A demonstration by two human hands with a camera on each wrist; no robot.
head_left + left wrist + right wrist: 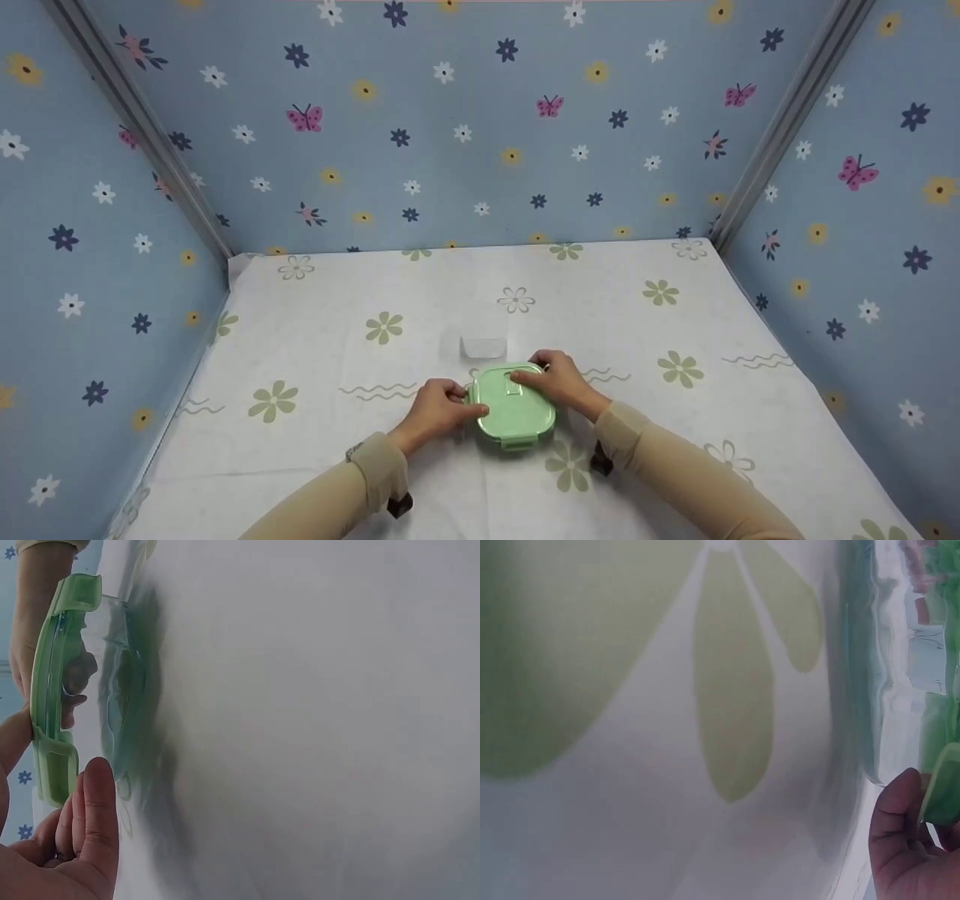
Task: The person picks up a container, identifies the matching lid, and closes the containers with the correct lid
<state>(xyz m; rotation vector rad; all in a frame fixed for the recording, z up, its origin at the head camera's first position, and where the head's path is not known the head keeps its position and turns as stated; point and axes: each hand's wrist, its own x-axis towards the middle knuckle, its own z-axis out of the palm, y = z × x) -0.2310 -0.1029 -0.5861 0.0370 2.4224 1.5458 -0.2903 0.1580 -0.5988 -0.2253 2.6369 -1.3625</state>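
A glass food container with a light green clip-on lid (517, 416) sits on the cloth, slightly right of the middle in the head view. From its left side my left hand (439, 412) grips it, thumb on the lid's edge and fingers at the side latch (58, 769). My right hand (559, 379) holds the far right part, its thumb lying on the lid top. In the right wrist view, the right fingertips (900, 791) curl against a raised green latch (943, 787). The front latch (519, 444) faces me. Through the glass wall (116, 690) part of a hand shows.
Just behind the container lies a small translucent white piece (484, 347). A white cloth with green flowers (315, 465) covers the table. Blue flowered panels (450, 172) stand at the back and both sides, with grey posts (795, 112) at the corners.
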